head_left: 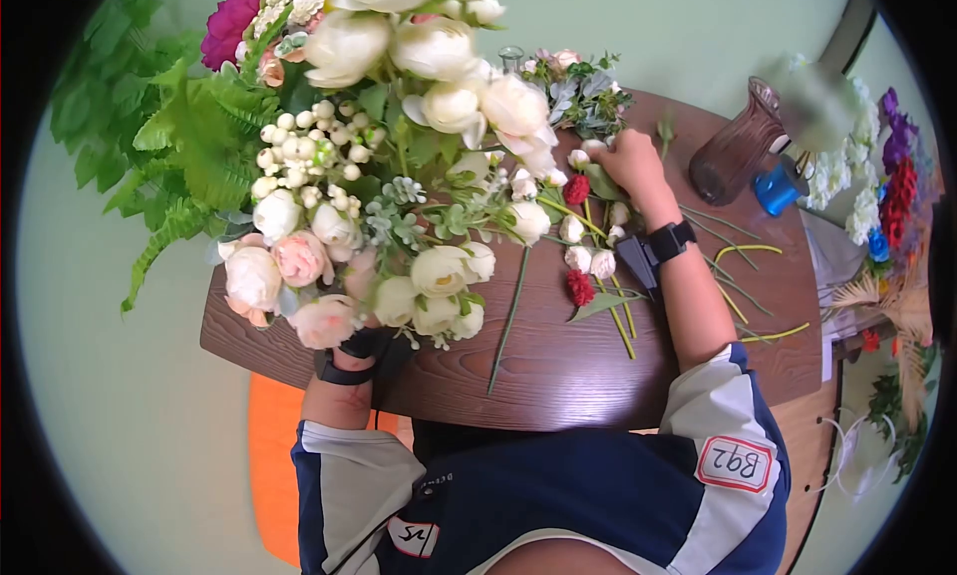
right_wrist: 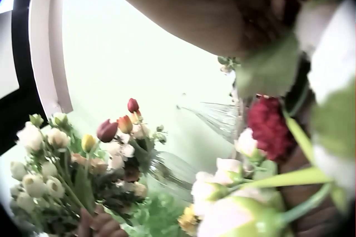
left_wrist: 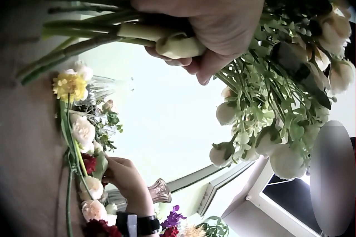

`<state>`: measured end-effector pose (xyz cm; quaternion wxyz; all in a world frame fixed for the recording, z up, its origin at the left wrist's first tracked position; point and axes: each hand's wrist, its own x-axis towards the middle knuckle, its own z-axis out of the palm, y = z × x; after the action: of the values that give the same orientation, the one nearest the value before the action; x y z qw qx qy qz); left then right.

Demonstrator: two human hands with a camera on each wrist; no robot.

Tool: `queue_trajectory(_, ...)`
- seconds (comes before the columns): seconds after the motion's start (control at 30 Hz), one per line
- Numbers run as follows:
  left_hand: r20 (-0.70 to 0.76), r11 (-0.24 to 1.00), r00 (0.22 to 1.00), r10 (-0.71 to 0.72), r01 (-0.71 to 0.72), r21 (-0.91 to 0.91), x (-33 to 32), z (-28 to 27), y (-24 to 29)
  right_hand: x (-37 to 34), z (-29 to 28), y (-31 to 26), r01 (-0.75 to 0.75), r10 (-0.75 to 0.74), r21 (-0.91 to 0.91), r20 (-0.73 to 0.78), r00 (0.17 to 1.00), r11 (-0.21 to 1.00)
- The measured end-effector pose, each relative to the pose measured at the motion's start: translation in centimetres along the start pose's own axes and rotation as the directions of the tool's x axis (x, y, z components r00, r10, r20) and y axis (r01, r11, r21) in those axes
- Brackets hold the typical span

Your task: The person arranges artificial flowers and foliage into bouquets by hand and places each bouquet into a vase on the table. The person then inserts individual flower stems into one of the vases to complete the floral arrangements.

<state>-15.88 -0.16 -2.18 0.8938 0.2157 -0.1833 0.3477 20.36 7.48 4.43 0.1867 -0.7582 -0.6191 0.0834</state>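
My left hand (left_wrist: pixel 206 9) grips the green stems (left_wrist: pixel 89 42) of a large bouquet, whose cut ends stick out past the fist. In the head view its blooms hide that hand; white ranunculus-like flowers (head_left: pixel 439 52), pale pink roses (head_left: pixel 299 259), white berries (head_left: pixel 299 142) and fern leaves (head_left: pixel 209 127) show. Over the table flowers, my right hand (head_left: pixel 633 166) has its fingers bent down beside a green leaf (right_wrist: pixel 270 67) and small white blooms (head_left: pixel 578 158). Red flowers (head_left: pixel 576 188) lie close under it. I cannot tell whether its fingers pinch a stem.
Loose green stems (head_left: pixel 508 321) lie across the dark wooden table (head_left: pixel 588 381), with cut pieces (head_left: pixel 748 248) at the right. A purple-tinted glass vase (head_left: pixel 736 146) and a blue container (head_left: pixel 780 186) stand at the right rear. More flowers (head_left: pixel 897 196) are beyond the table's right edge.
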Motion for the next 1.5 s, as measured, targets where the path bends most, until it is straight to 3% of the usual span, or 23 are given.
queue_trajectory(0.03, -0.001, 1.0, 1.0, 0.002, -0.002, 0.001, 0.0, 0.1, 0.1, -0.3, 0.2, -0.3, -0.041, 0.034, -0.067, -0.092, 0.995, 0.997)
queue_trajectory(0.2, -0.003, 1.0, 1.0, 0.021, -0.021, 0.0, -0.4, 0.4, 0.7, -1.0, -0.8, -2.1, -0.092, 0.092, -0.084, -0.004, 0.996, 0.992)
queue_trajectory(0.27, -0.003, 1.0, 1.0, 0.023, -0.023, -0.006, -0.4, 0.4, 0.7, -2.4, -0.9, -3.0, 0.062, -0.06, -0.102, 0.026, 0.998, 0.993)
queue_trajectory(0.3, -0.003, 1.0, 1.0, 0.025, -0.025, -0.01, -0.3, 0.4, 0.7, -2.4, -0.5, -2.9, 0.063, -0.061, -0.103, 0.026, 0.998, 0.993)
queue_trajectory(0.37, -0.006, 0.999, 1.0, 0.028, -0.028, -0.018, -0.3, 0.5, 0.7, -2.3, 0.9, -2.4, 0.196, -0.155, -0.185, 0.215, 0.964, 0.963)
queue_trajectory(0.43, -0.009, 0.999, 1.0, 0.029, -0.029, -0.026, -0.4, 0.5, 0.6, -2.1, 1.3, -2.2, 0.221, -0.183, -0.149, 0.232, 0.955, 0.964)
queue_trajectory(0.5, -0.008, 0.999, 1.0, 0.028, -0.028, -0.034, -0.3, 0.4, 0.6, -1.1, 2.5, -1.7, 0.227, -0.228, 0.029, 0.013, 0.974, 0.973)
queue_trajectory(0.53, -0.004, 0.999, 1.0, 0.027, -0.027, -0.038, -0.2, 0.3, 0.6, -1.3, 1.8, -2.0, 0.207, -0.198, 0.079, -0.11, 0.974, 0.975)
queue_trajectory(0.57, -0.001, 0.999, 1.0, 0.026, -0.026, -0.043, -0.1, 0.2, 0.7, -1.4, 0.6, -2.5, 0.207, -0.198, 0.076, -0.113, 0.974, 0.975)
queue_trajectory(0.6, 0.0, 0.999, 1.0, 0.027, -0.027, -0.047, -0.1, 0.2, 0.6, -1.6, -0.8, -3.2, 0.196, -0.141, 0.193, -0.268, 0.953, 0.961)
queue_trajectory(0.63, 0.001, 0.998, 1.0, 0.031, -0.03, -0.052, -0.1, 0.1, 0.6, -1.6, -1.9, -3.7, 0.204, -0.065, 0.308, -0.408, 0.911, 0.929)
queue_trajectory(0.67, 0.002, 0.998, 0.999, 0.035, -0.035, -0.056, -0.1, 0.1, 0.6, -1.6, -2.7, -3.6, 0.325, -0.047, 0.478, -0.506, 0.862, 0.816)
queue_trajectory(0.77, 0.001, 0.996, 0.999, 0.045, -0.045, -0.071, -0.2, -0.2, 0.4, -4.7, -7.8, -6.2, 0.639, 0.079, 0.69, -0.698, 0.711, 0.339)
queue_trajectory(0.9, -0.007, 0.994, 0.998, 0.057, -0.057, -0.089, -0.4, 0.3, 0.0, -9.8, -12.9, -7.0, 0.843, 0.167, 0.307, -0.951, 0.259, 0.441)
queue_trajectory(0.97, -0.011, 0.993, 0.998, 0.06, -0.061, -0.097, -0.6, 0.4, -0.1, -11.6, -14.4, -7.3, 0.934, 0.173, 0.081, -0.985, 0.021, 0.349)
queue_trajectory(1.03, -0.014, 0.992, 0.998, 0.063, -0.064, -0.105, -0.7, 0.5, -0.3, -13.4, -15.3, -6.0, 0.956, 0.18, 0.04, -0.984, -0.014, 0.29)
queue_trajectory(1.13, -0.02, 0.992, 0.998, 0.063, -0.065, -0.111, -0.7, 1.2, -0.1, -15.9, -16.3, -5.7, 0.985, 0.209, 0.098, -0.976, 0.067, 0.142)
queue_trajectory(1.2, -0.423, 0.998, 0.906, -0.031, 0.051, 0.036, -1.0, 1.7, 1.0, -16.5, -16.6, -4.2, 0.993, 0.262, 0.112, -0.957, 0.121, -0.048)
queue_trajectory(1.23, -0.425, 0.998, 0.905, -0.03, 0.05, 0.036, -2.2, -0.5, 1.9, -16.7, -16.6, -4.2, 0.992, 0.262, 0.115, -0.957, 0.124, -0.049)
queue_trajectory(1.27, -0.543, 0.971, 0.807, 0.233, -0.166, 0.171, -4.3, -4.6, 3.0, -16.8, -16.6, -4.2, 0.967, 0.22, 0.179, -0.951, 0.218, -0.181)
queue_trajectory(1.3, -0.607, 0.88, 0.637, 0.475, -0.343, 0.329, -4.2, -5.2, 3.1, -16.9, -16.5, -4.4, 0.92, 0.167, 0.242, -0.938, 0.303, -0.307)
queue_trajectory(1.43, -0.539, 0.795, 0.643, 0.544, -0.187, 0.577, -3.8, -3.8, 1.8, -16.3, -13.5, -7.5, 0.858, 0.05, 0.355, -0.915, 0.4, -0.371)
queue_trajectory(1.5, -0.481, 0.689, 0.659, 0.578, -0.078, 0.72, -2.7, -1.4, 0.8, -16.0, -12.0, -9.5, 0.85, -0.057, 0.431, -0.898, 0.436, -0.302)
